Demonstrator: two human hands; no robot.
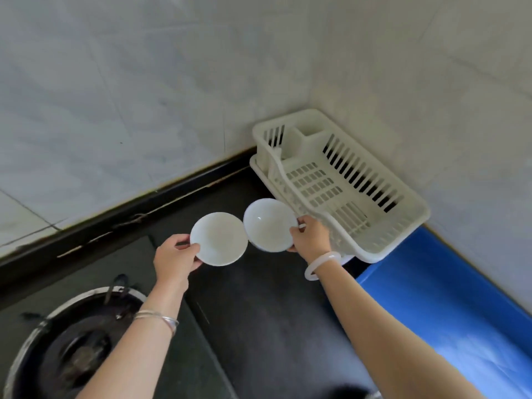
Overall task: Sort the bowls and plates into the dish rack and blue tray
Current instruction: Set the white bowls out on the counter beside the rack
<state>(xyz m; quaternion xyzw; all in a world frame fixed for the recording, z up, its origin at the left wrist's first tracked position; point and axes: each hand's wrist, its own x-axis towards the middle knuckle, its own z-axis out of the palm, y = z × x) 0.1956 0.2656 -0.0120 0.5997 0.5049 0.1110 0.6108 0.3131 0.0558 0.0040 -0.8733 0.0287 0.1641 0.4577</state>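
Observation:
My left hand [175,259] grips a small white plate [220,239] by its left rim, held above the black counter. My right hand [311,237] holds a white bowl [269,224] by its right rim, tilted so its inside faces me. Plate and bowl hang side by side, their edges almost touching. The cream plastic dish rack [414,214] stands in the corner just right of the bowl, and nothing lies in it. The blue tray [443,312] lies on the counter at the right, in front of the rack, with nothing on the part I see.
A gas burner [74,347] sits at the lower left on the black counter [259,312]. Tiled walls [144,96] close in behind and to the right. A white bangle is on my right wrist, a silver bangle on my left.

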